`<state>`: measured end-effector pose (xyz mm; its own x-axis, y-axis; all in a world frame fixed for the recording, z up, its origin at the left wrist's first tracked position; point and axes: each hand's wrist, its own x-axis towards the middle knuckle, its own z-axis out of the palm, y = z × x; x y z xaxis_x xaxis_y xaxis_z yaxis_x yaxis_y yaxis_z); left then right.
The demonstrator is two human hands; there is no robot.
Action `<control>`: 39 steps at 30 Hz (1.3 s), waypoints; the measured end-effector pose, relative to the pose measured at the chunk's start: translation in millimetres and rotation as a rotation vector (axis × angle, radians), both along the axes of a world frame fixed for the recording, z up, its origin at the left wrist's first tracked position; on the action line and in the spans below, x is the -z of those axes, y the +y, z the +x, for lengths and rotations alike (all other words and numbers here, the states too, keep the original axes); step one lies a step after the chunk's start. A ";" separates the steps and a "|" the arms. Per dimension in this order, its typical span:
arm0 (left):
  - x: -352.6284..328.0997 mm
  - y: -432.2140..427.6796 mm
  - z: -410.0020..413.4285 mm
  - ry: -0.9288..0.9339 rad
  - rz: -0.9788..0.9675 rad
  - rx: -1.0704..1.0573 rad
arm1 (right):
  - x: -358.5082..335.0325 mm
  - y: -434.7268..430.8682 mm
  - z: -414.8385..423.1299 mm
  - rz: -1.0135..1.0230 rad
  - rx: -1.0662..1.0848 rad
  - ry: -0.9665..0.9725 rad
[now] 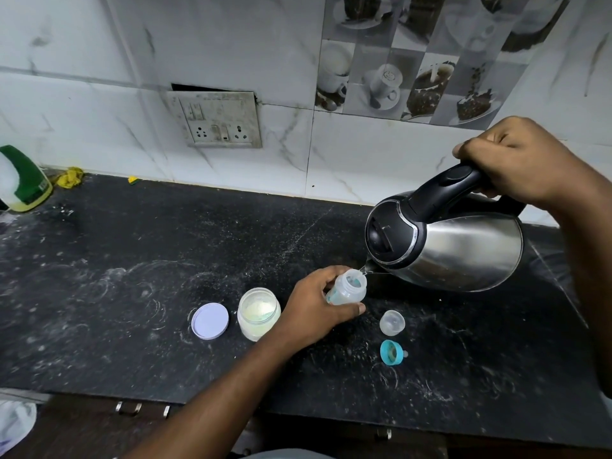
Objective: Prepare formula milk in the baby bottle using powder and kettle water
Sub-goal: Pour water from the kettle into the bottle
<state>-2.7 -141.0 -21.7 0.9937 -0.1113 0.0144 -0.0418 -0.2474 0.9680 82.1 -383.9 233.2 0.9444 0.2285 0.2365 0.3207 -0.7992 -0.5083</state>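
At the far left of the dark speckled bench (132, 260) stands a green-and-white jug (23, 180), close to the wall. Nearer the front edge a pale round lid (210, 321) lies flat, just beside an open powder jar (259, 313) with pale powder inside. The left grip (311, 306) is wrapped around the baby bottle (347, 288), holding it uncapped and tilted toward the kettle (457, 246). In front of the bottle lie a clear cap (392, 323) and a teal teat ring (392, 352), one near the other. The steel kettle hangs tipped, its spout at the bottle's mouth, water running in. The right grip (516, 160) clenches the kettle's black handle.
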 end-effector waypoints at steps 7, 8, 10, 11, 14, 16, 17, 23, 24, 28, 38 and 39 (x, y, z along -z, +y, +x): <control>-0.1 -1.1 -1.1 0.016 -0.013 0.001 | 2.0 3.0 -2.7 -0.044 0.008 -0.012; 0.0 -1.4 -1.1 0.015 -0.012 -0.001 | 2.1 3.0 -2.8 -0.048 0.007 -0.015; 0.4 -1.9 -1.2 0.013 -0.011 -0.006 | 2.1 3.5 -2.9 -0.055 0.006 -0.018; 0.3 -2.0 -1.1 0.014 -0.011 -0.007 | 2.1 3.7 -3.1 -0.055 0.005 -0.020; 0.0 -2.2 -1.6 0.014 -0.007 -0.008 | 2.2 3.5 -3.1 -0.073 0.004 -0.036; -0.5 -2.7 -1.7 0.012 -0.011 -0.006 | 2.4 2.9 -2.3 -0.083 -0.001 -0.037; -0.5 -3.3 -1.8 0.012 -0.014 -0.006 | 2.5 2.6 -2.0 -0.085 -0.005 -0.037; 1.9 -6.3 -2.9 0.028 -0.038 -0.012 | 5.2 0.2 -2.0 -0.096 -0.020 -0.028; 2.4 -6.8 -2.9 0.027 -0.040 -0.014 | 5.3 -0.3 -2.2 -0.091 -0.022 -0.026; 4.1 -6.9 -1.8 0.032 -0.037 -0.019 | 6.0 -0.8 -2.1 -0.076 -0.031 -0.021; 5.3 -9.0 0.4 0.024 -0.012 -0.017 | 13.5 -10.9 2.9 -0.028 -0.040 0.001; 5.0 -9.0 0.8 0.022 -0.009 -0.017 | 15.0 -11.7 3.9 -0.022 -0.039 0.002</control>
<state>-1.9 -150.0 -26.7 0.9955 -0.0944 -0.0063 -0.0165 -0.2396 0.9707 86.1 -395.7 218.1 0.9353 0.2700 0.2289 0.3505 -0.7971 -0.4917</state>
